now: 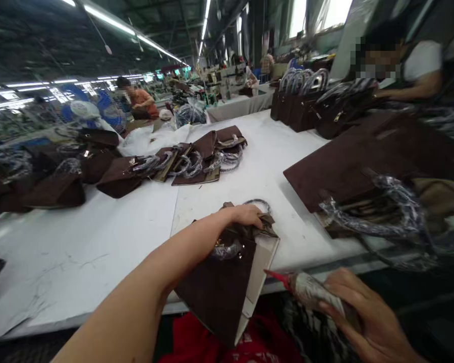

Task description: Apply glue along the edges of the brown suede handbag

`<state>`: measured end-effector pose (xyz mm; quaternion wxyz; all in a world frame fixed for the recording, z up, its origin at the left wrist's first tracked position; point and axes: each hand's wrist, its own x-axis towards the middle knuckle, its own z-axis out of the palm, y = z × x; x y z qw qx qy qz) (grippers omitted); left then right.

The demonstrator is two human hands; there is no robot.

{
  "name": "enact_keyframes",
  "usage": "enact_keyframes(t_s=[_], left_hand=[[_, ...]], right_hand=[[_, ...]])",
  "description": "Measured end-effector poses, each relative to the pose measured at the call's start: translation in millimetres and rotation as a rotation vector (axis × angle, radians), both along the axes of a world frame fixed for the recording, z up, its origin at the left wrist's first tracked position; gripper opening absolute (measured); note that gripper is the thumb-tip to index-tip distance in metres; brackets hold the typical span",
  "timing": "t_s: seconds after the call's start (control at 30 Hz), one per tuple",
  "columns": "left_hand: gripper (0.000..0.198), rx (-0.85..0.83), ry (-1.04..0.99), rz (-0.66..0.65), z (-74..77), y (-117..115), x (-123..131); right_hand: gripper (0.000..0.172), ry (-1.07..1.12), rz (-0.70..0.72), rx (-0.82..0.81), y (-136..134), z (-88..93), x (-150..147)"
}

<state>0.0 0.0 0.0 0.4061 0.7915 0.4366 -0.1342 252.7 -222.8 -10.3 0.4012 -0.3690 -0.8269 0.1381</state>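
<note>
A dark brown handbag (219, 287) stands tilted at the table's front edge, its pale inner side panel (259, 272) exposed toward the right. Plastic wrap covers its handles (227, 250). My left hand (247, 216) reaches over the top of the bag, closed on the fabric at its far upper edge. In my right hand (357, 307) is a glue bottle (318, 292) with a red pointed nozzle (276, 276). The nozzle tip points left and is close to the pale panel; whether it touches cannot be made out.
More brown bags with wrapped handles lie along the left (56, 186) and middle (208, 154) of the white table (128, 237). A large stack of brown bags (344, 156) sits close on the right. Co-workers sit beyond, one (423, 65) at the right. A blue fan (85, 108) stands back left.
</note>
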Motion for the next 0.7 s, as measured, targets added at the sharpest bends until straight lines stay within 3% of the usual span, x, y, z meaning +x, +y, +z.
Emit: enact_keyframes(t_s=[0.4,0.57,0.7], left_hand=[[0.030,-0.024,-0.023,0.042,-3.2,0,0],[0.029,-0.040,-0.031,0.066,-3.8,0,-1],[0.027,-0.050,-0.050,0.076,-4.1,0,-1]], right_hand=[[0.011,0.083,-0.096,0.016,-2,5.6,-12],[0.011,0.068,-0.021,0.002,-5,8.4,-18],[0.012,0.085,-0.114,0.030,-12,2.6,-18]])
